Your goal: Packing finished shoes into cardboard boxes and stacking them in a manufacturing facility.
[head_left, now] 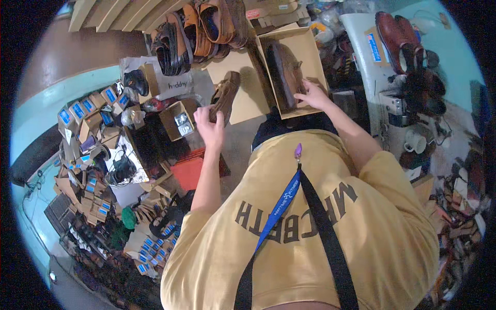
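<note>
My left hand (210,129) is closed around one end of a brown shoe (227,92), thumb on one side and fingers on the other. That shoe is held tilted over a flat tan cardboard piece (249,101). In front of me on the right lies an open cardboard shoebox (316,54) with another brown shoe (289,72) inside it. My right hand (313,97) reaches over the box's right wall, its fingers on the side of the shoe near the box's close end. How firmly they grip is hard to tell.
Several brown and black shoes (204,33) stand in a row at the far side. A small open box (181,121) and a red bin (190,173) are at left, beyond them stacked boxes (90,126). At right are dark red shoes (391,41) and a white mug (415,140).
</note>
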Demonstrator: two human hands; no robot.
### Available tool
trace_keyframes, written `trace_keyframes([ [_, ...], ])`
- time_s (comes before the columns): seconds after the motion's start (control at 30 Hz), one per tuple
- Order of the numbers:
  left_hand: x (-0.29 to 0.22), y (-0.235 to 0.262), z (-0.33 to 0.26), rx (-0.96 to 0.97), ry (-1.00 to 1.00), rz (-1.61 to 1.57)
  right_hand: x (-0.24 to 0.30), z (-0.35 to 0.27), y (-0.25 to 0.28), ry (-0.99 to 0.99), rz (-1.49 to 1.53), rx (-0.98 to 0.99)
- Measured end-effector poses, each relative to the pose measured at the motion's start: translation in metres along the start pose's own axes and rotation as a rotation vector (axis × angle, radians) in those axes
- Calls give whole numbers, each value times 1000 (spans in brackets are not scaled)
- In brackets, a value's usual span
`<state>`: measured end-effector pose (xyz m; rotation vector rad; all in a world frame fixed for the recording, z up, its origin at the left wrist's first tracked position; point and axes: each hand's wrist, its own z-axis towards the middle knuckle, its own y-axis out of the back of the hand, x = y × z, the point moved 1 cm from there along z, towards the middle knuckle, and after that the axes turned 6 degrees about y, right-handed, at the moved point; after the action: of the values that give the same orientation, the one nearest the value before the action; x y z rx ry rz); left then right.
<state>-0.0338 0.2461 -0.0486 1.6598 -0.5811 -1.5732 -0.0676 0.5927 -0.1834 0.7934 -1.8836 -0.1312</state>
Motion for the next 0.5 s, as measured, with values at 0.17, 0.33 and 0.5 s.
trace_keyframes([
  [0.17,-100,50,32,248,-56,-109,86,-41,31,572,-262,-322],
  [0.33,-156,-13,67,610,-9,-265,118,-55,30,660,-186,-374],
  [0.5,-153,-117,91,706,316,-1205,28,-31,16,434,250,-412],
])
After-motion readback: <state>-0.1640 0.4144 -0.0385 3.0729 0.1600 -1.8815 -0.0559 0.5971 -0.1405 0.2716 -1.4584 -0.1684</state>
